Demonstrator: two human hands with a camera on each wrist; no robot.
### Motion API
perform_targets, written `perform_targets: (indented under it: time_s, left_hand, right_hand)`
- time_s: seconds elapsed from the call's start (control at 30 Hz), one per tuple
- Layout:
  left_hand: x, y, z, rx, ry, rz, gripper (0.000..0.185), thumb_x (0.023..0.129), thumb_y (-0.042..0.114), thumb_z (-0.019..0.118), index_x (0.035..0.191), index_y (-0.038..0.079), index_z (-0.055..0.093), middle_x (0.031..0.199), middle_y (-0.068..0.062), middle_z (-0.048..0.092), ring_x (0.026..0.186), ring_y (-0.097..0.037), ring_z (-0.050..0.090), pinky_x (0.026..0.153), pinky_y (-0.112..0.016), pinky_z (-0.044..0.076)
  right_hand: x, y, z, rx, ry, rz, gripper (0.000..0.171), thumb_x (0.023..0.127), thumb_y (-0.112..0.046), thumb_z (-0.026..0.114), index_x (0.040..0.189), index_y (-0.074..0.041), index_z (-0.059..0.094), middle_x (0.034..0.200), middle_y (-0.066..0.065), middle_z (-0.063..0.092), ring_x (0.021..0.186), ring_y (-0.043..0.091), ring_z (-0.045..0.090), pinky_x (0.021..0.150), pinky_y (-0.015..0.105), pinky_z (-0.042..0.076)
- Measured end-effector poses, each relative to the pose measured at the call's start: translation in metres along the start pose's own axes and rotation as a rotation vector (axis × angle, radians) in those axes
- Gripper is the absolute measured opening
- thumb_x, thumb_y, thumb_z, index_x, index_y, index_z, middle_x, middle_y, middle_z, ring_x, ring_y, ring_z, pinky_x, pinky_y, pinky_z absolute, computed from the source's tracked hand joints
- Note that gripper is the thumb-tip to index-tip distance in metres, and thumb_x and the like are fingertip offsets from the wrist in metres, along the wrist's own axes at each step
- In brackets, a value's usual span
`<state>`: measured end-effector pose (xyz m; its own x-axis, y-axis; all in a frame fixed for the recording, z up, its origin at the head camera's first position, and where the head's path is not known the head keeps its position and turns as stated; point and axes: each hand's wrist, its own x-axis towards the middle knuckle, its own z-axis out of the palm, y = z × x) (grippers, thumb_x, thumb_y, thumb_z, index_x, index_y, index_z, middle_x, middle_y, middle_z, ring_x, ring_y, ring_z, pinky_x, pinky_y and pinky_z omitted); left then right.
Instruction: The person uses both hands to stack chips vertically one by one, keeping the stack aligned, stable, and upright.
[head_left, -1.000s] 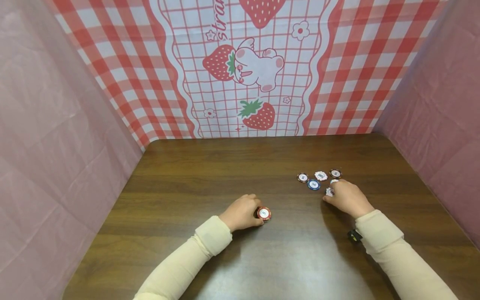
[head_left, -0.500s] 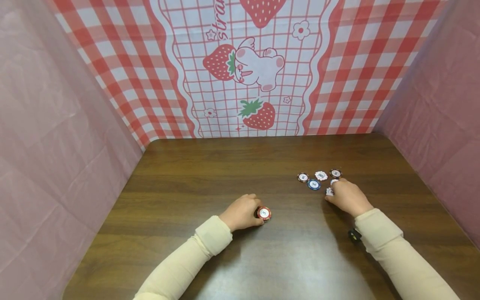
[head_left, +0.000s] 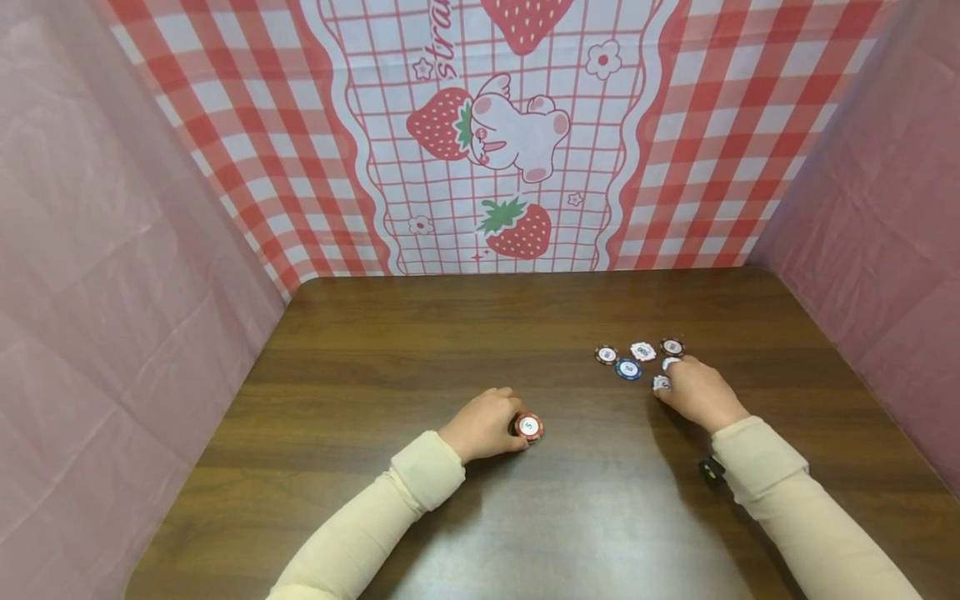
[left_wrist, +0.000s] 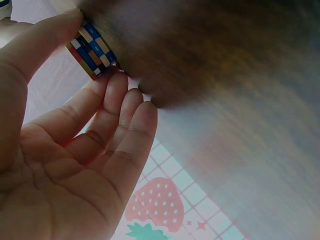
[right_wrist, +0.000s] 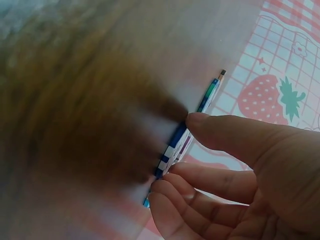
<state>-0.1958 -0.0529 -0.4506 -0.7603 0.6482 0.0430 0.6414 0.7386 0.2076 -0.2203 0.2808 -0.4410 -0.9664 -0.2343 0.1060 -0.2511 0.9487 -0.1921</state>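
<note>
Left fingers: thumb (left_wrist: 35, 47) above and fingertips below, curled round a short stack of chips (left_wrist: 92, 50) and pinching it; upper left of the left wrist view.
Left hand (head_left: 483, 425): lower centre of the head view, resting on the table (head_left: 450, 333), knuckles up.
Stack of chips: edges striped red, blue and cream; in the head view it shows as a red-rimmed disc with a white middle (head_left: 528, 427), touching the right side of the left hand.
Right fingers: thumb (right_wrist: 225, 132) and fingertips pinch the rim of a blue and white chip (right_wrist: 172, 147), seen edge-on in the middle of the right wrist view; whether it is one chip or two pressed together cannot be told.
Right hand (head_left: 697, 393): right of centre in the head view, fingers curled, pointing toward the upper left.
Pinched chip in the head view: a white sliver (head_left: 661, 382) at the fingertips, low on the table.
Loose chips: four lie flat just above and left of the right hand: a dark red chip (head_left: 605, 355), a blue chip (head_left: 627, 369), a white chip (head_left: 642, 351) and a dark chip (head_left: 671, 347); near one another, apart from the left hand.
Sleeves: cream (head_left: 420, 475), covering both forearms.
Backdrop: red checked cloth with strawberries (head_left: 517, 229), top of the head view.
Side walls: plain pink sheeting (head_left: 112, 250), left and right edges.
</note>
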Motion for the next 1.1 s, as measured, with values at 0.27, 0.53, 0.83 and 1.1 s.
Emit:
perform_targets:
  time_s: [0.27, 0.53, 0.83, 1.1]
  left_hand:
    - [0.0003, 0.0006, -0.001, 0.005, -0.004, -0.003, 0.032, 0.077, 0.035, 0.08, 0.1, 0.014, 0.073, 0.095, 0.002, 0.065, 0.091, -0.015, 0.06, 0.085, -0.028, 0.048]
    - [-0.0003, 0.0017, -0.002, 0.009, -0.004, 0.001, 0.033, 0.077, 0.036, 0.08, 0.099, 0.013, 0.073, 0.094, 0.002, 0.065, 0.09, -0.015, 0.06, 0.085, -0.027, 0.048]
    - [-0.0007, 0.0017, -0.002, 0.004, -0.006, -0.002, 0.034, 0.076, 0.035, 0.08, 0.101, 0.013, 0.073, 0.093, 0.002, 0.065, 0.089, -0.014, 0.06, 0.084, -0.027, 0.048]
    - [-0.0008, 0.0012, -0.0016, 0.001, -0.009, -0.008, 0.034, 0.076, 0.036, 0.08, 0.1, 0.013, 0.073, 0.093, 0.002, 0.064, 0.088, -0.015, 0.059, 0.083, -0.027, 0.048]
  right_hand:
    - [-0.0003, 0.0004, 0.0012, -0.004, 0.013, -0.004, 0.024, 0.078, -0.013, 0.071, 0.06, -0.008, 0.055, 0.069, 0.013, 0.056, 0.066, 0.032, 0.057, 0.062, 0.052, 0.046]
    - [-0.0027, 0.0013, -0.0007, 0.006, 0.03, -0.022, 0.02, 0.074, -0.012, 0.07, 0.06, -0.008, 0.056, 0.068, 0.013, 0.057, 0.065, 0.031, 0.057, 0.06, 0.051, 0.046]
    - [-0.0031, 0.0007, -0.0037, 0.023, -0.001, -0.018, 0.025, 0.076, -0.013, 0.07, 0.059, -0.01, 0.053, 0.061, 0.007, 0.055, 0.059, 0.026, 0.053, 0.057, 0.048, 0.043]
    - [-0.0034, 0.0031, -0.0052, 0.06, -0.035, 0.004, 0.028, 0.076, -0.016, 0.071, 0.057, -0.011, 0.05, 0.058, 0.003, 0.049, 0.056, 0.02, 0.044, 0.054, 0.041, 0.039]
